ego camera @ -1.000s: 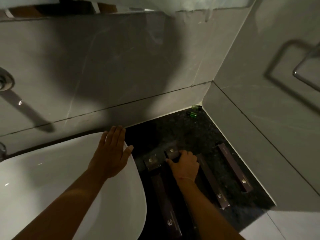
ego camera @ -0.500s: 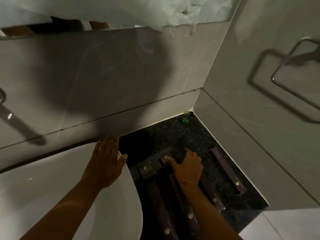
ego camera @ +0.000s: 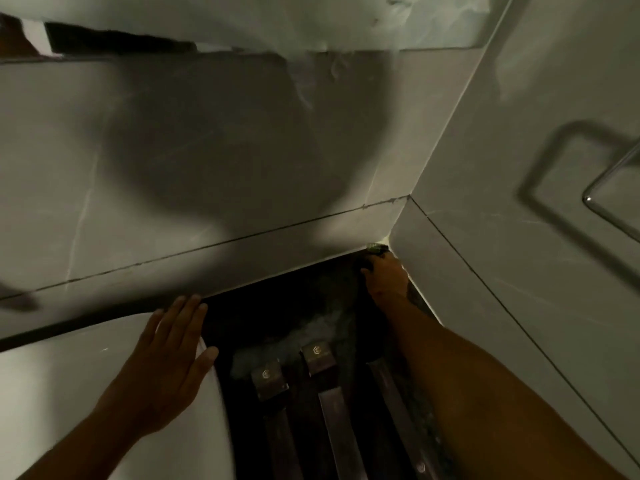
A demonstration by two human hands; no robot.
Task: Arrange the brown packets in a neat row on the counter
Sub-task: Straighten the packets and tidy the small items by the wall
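Observation:
Three long brown packets lie side by side on the dark counter [ego camera: 311, 306], their lengths running away from me: the left packet [ego camera: 269, 380], the middle packet [ego camera: 320, 358] and the right packet [ego camera: 398, 410] beside my forearm. My right hand [ego camera: 386, 277] is stretched into the far corner, with its fingers curled at a small green object [ego camera: 376, 247]. Whether it grips that object is not visible. My forearm hides the counter's right strip. My left hand [ego camera: 169, 365] lies flat, fingers apart, on the white basin's rim [ego camera: 104, 341].
Grey tiled walls meet in the corner behind the counter. A metal towel ring [ego camera: 609, 192] hangs on the right wall. The white basin fills the lower left.
My right hand has left the middle packet and moved to the far corner by the green object. The camera has come closer. My left hand stays on the basin rim.

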